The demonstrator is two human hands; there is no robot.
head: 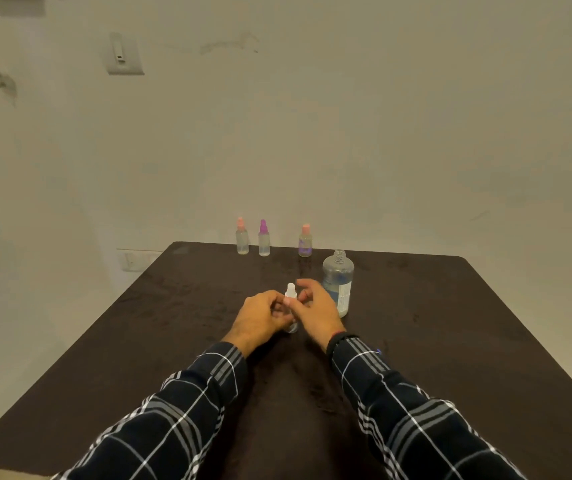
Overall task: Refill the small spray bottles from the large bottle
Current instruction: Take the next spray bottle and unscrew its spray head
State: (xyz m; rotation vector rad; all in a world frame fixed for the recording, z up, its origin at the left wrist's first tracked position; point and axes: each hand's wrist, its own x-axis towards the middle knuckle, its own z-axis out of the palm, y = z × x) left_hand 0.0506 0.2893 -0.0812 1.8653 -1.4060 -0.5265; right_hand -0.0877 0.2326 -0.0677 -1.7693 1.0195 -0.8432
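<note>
A small clear spray bottle with a white top [290, 292] stands upright on the dark table [173, 323] at its middle. My left hand [260, 317] grips its body from the left. My right hand [312, 308] pinches the bottle at its neck from the right, with the other fingers loosely spread. The large clear bottle [338, 280], uncapped and partly filled, stands just right of my right hand. At the table's far edge stand three small bottles: one with a pink top [241, 237], one with a purple top [264, 239] and one with a pink cap [305, 241].
A plain wall rises right behind the table's far edge, with a switch plate [124, 55] high at the left and a socket [135, 260] low beside the table. The table's right corner falls away near the frame edge.
</note>
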